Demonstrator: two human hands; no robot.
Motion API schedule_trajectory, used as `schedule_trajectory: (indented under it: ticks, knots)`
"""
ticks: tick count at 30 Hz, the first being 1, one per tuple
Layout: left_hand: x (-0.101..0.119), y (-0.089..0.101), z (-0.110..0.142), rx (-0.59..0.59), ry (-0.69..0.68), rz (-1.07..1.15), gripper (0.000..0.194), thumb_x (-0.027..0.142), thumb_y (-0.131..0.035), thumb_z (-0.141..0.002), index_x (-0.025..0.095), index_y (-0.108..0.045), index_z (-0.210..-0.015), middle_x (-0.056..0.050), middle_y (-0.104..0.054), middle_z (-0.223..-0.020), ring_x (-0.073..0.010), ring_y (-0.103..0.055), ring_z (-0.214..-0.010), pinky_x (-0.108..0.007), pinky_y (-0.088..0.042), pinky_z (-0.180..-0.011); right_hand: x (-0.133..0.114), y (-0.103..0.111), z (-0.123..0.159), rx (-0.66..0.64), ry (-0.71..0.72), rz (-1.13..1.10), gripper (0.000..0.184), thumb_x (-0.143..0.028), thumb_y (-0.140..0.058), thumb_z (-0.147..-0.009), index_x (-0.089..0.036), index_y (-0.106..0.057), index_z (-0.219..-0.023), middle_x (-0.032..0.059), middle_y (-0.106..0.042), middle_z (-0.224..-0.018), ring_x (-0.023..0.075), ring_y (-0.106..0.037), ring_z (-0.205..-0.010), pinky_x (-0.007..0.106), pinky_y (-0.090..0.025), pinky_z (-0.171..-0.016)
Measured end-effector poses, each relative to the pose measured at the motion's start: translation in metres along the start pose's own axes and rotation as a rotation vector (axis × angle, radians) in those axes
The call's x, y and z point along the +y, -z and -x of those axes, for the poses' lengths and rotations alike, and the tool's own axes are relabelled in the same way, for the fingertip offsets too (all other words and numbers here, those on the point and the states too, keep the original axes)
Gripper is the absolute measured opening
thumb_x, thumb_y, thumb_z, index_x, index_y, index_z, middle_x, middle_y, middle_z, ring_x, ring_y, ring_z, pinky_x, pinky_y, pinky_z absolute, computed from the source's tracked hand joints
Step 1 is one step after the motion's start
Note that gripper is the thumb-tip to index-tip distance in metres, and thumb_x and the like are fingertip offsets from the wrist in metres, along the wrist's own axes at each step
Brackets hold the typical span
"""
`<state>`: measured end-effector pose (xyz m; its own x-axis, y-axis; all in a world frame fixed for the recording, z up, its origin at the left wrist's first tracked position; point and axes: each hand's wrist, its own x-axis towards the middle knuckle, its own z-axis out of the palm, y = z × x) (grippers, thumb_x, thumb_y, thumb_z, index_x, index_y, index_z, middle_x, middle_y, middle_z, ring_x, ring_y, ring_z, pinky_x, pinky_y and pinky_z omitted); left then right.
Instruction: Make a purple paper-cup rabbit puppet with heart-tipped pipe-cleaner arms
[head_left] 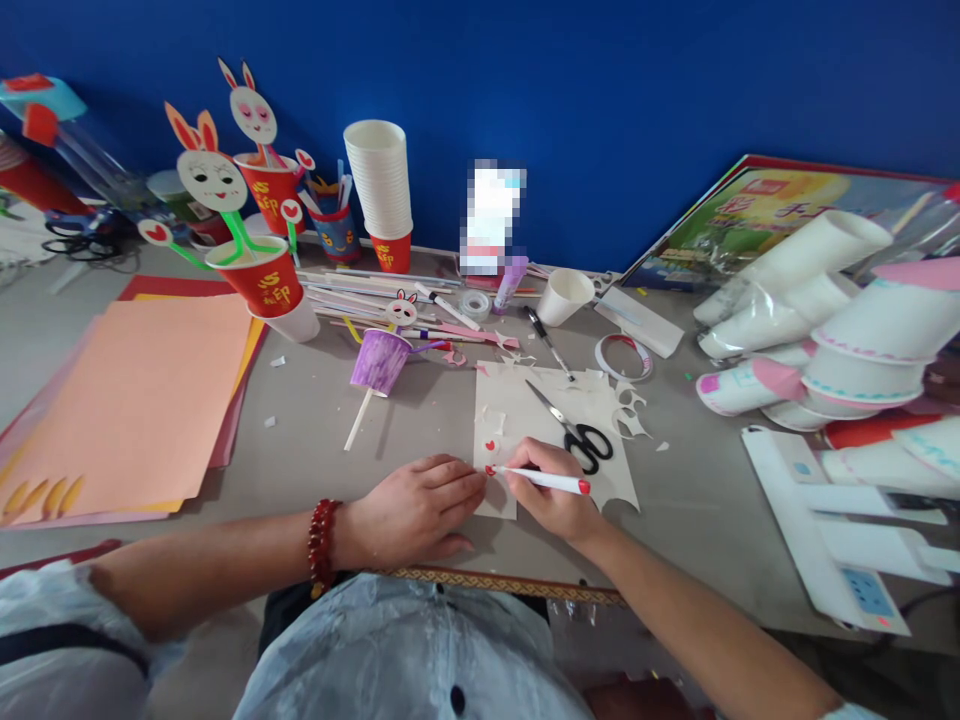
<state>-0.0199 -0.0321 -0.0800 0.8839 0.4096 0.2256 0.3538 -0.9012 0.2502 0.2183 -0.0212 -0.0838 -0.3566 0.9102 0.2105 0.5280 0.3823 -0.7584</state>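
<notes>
My right hand grips a white felt-tip pen with a red end, its tip pointing left at a small paper piece with red colouring. A second small red-marked piece lies just beyond it on white paper. My left hand rests palm down, fingers extended, with the fingertips beside the piece at the pen tip; whether they press on it I cannot tell. Black-handled scissors lie partly open on the white paper. A purple cup with a rabbit head stands beyond my left hand.
Coloured paper sheets lie at left, near red cups with rabbit figures. Stacked white cups, paper sticks and a tape roll are farther back. A power strip and decorated cups fill the right.
</notes>
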Motion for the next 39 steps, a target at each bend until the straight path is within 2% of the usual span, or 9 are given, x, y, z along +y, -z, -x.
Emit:
schedule_trajectory:
  ticks: [29,39]
  knots:
    - [0.0004,-0.0002,-0.0005,0.009,0.006,0.018,0.048,0.042,-0.054,-0.095,0.009,-0.055,-0.129,-0.015,-0.062,-0.132,-0.0272,-0.055,-0.123,-0.041,-0.044,-0.106,-0.0023,0.0014,-0.0009,-0.024,0.007,-0.011,0.015,-0.017,-0.054,-0.081,-0.022,-0.050,-0.067,-0.0036,-0.052,-0.055,0.0132,-0.047,-0.050,0.026,-0.036,-0.052]
    - [0.0006,0.0012,-0.0015,0.001,0.002,0.000,0.046,0.044,-0.049,-0.097,0.010,-0.055,-0.128,-0.015,-0.062,-0.132,-0.0268,-0.056,-0.121,-0.040,-0.044,-0.106,-0.0009,0.0006,-0.0005,-0.020,0.012,-0.003,0.016,-0.019,-0.054,-0.081,-0.022,-0.050,-0.066,-0.0036,-0.051,-0.055,0.0130,-0.047,-0.051,0.026,-0.036,-0.053]
